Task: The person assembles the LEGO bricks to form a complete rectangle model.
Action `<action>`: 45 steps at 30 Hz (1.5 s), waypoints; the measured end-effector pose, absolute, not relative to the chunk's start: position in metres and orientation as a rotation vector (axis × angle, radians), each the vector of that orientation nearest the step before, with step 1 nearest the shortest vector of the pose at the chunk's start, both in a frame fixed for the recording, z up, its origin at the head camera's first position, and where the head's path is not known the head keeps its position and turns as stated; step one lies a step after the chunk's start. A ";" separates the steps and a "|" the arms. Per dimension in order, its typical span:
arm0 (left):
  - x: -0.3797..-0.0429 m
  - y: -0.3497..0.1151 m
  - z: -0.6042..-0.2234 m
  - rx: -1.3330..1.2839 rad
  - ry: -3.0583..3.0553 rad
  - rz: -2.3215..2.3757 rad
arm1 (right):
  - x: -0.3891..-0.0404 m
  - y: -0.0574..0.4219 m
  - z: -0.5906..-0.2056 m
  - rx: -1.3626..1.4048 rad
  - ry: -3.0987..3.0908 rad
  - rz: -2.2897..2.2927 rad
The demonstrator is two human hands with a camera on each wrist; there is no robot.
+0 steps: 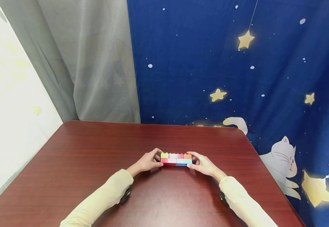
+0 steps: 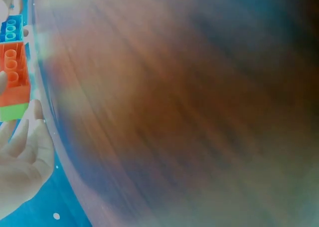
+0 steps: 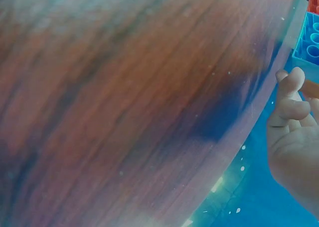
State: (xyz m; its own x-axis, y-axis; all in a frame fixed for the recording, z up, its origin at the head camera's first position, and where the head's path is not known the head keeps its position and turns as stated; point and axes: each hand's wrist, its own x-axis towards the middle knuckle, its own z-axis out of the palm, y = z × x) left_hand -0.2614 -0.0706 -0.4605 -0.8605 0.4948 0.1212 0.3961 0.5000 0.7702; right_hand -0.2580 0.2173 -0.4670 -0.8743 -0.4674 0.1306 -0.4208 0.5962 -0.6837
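Observation:
Between my two hands is a joined row of toy building bricks two layers high. Its lower layer has a red brick (image 1: 168,161) at left and a blue brick (image 1: 183,161) at right. On top sit a lime green brick (image 1: 164,155), a pinkish red brick (image 1: 176,156) and an orange brick (image 1: 187,156). My left hand (image 1: 148,161) grips the left end with thumb and fingers, and my right hand (image 1: 205,164) grips the right end. Hollow undersides of the red brick (image 2: 15,67) and blue brick (image 3: 306,42) show in the wrist views, above the tabletop.
A dark red wooden table (image 1: 110,138) with rounded far corners lies under both arms. Behind it hang a grey curtain (image 1: 104,63) and a blue curtain (image 1: 187,63) printed with stars and a white cat. Dark wrist devices (image 1: 125,195) sit below the cream sleeves.

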 end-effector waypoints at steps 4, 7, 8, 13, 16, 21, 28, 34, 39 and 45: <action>-0.263 -0.072 -0.460 0.777 2.620 1.283 | -0.261 0.217 -0.467 -0.716 2.718 -1.165; -0.264 -0.073 -0.460 0.810 2.630 1.283 | -0.263 0.216 -0.467 -0.708 2.707 -1.169; -0.265 -0.074 -0.459 0.820 2.634 1.284 | -0.263 0.216 -0.466 -0.711 2.706 -1.170; -0.269 -0.075 -0.459 0.819 2.649 1.280 | -0.266 0.213 -0.465 -0.736 2.712 -1.184; -0.273 -0.075 -0.461 0.807 2.672 1.246 | -0.267 0.211 -0.466 -0.733 2.691 -1.225; -0.278 -0.073 -0.464 0.827 2.724 1.154 | -0.268 0.211 -0.470 -0.716 2.689 -1.220; -0.281 -0.068 -0.463 0.846 2.755 1.022 | -0.270 0.211 -0.473 -0.721 2.723 -1.178; -0.283 -0.067 -0.467 0.841 2.750 0.982 | -0.272 0.208 -0.473 -0.721 2.730 -1.171; -0.287 -0.067 -0.467 0.822 2.698 0.951 | -0.272 0.207 -0.473 -0.710 2.742 -1.149; -0.288 -0.067 -0.463 0.810 2.662 0.928 | -0.272 0.207 -0.473 -0.747 2.768 -1.114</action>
State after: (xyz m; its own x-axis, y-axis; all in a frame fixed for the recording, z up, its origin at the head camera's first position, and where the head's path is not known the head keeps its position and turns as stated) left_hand -0.2876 -0.0667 -0.4627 -0.8276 0.5611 -0.0151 0.4300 0.6511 0.6254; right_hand -0.2721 0.2074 -0.4734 -0.8800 -0.4604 0.1167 -0.4130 0.6203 -0.6669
